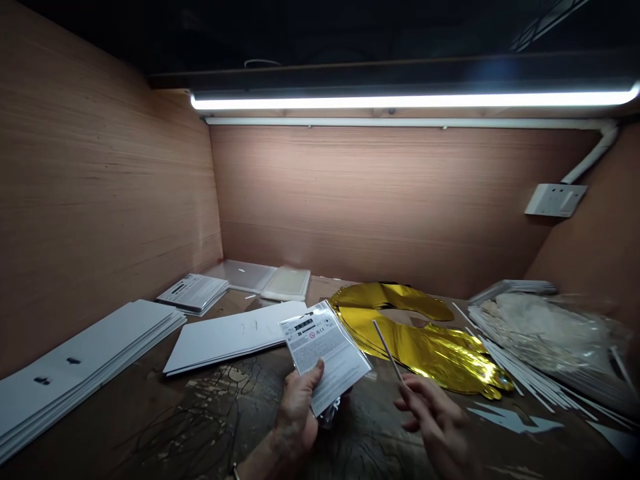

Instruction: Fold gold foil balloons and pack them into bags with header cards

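My left hand grips a printed white card in a clear plastic sleeve, thumb on the front. Something silvery and crinkled shows under the card's lower edge; I cannot make out what it is. My right hand pinches a thin white stick that points up and to the left, apart from the card. Behind both hands lie shiny gold foil balloons, flat on the table. More thin white sticks lie loose to the right of my right hand.
Stacks of white cards and folded white sheets lie left. Behind them are printed packs and clear sleeves. A plastic bag and cut paper scraps lie right. Wooden walls enclose the table.
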`<act>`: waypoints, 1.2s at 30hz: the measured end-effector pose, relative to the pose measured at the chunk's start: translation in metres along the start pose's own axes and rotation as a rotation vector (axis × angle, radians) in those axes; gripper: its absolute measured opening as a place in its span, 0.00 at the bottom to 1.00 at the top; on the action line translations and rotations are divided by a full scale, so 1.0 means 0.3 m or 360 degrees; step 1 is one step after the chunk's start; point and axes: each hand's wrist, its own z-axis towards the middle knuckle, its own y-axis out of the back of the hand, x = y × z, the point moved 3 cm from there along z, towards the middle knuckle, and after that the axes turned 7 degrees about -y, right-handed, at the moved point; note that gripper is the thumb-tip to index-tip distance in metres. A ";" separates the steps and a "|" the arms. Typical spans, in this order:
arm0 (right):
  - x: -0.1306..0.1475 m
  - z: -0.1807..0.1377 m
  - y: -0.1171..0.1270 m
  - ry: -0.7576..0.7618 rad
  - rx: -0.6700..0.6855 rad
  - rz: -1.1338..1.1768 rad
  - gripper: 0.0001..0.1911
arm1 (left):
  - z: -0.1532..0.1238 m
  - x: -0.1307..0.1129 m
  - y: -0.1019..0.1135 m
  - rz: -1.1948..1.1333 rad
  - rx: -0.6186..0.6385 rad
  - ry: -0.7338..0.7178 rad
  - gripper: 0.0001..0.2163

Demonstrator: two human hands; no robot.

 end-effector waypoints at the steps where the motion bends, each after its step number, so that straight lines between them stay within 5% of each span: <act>1: 0.004 0.015 -0.013 -0.0260 0.0073 0.0162 0.14 | -0.010 0.014 -0.002 -0.0009 0.0035 -0.0008 0.13; 3: 0.008 0.037 -0.056 -0.0514 0.0188 0.0440 0.14 | -0.030 0.036 -0.006 -0.0035 0.0118 -0.0053 0.15; 10: -0.022 0.044 -0.114 -0.0378 0.0168 0.0574 0.12 | -0.050 0.037 0.005 -0.0087 0.0118 -0.0059 0.16; 15: -0.008 0.039 -0.076 -0.0215 0.0616 0.0539 0.11 | -0.034 -0.006 0.010 0.0037 0.0028 0.0316 0.16; 17: -0.012 0.042 -0.050 -0.0195 0.0541 0.0463 0.11 | -0.032 -0.019 0.008 0.0033 0.0026 0.0410 0.18; 20: -0.009 0.038 0.020 -0.0042 0.0130 0.0121 0.11 | -0.033 -0.040 0.011 -0.0016 -0.0076 0.0416 0.18; 23: 0.043 0.014 0.101 0.0335 -0.0108 -0.0366 0.12 | -0.036 -0.056 0.011 -0.0086 -0.0084 0.0442 0.17; 29: 0.213 -0.055 0.187 0.1088 -0.0257 -0.1071 0.12 | -0.035 -0.044 0.009 -0.0246 -0.0096 0.0498 0.17; 32: 0.235 -0.068 0.185 0.1080 -0.0181 -0.1207 0.14 | -0.054 -0.026 0.011 -0.0084 0.0022 0.0485 0.17; 36: 0.171 -0.075 0.168 0.0860 -0.0040 -0.1293 0.16 | -0.109 -0.050 0.062 0.0682 0.0166 0.0292 0.23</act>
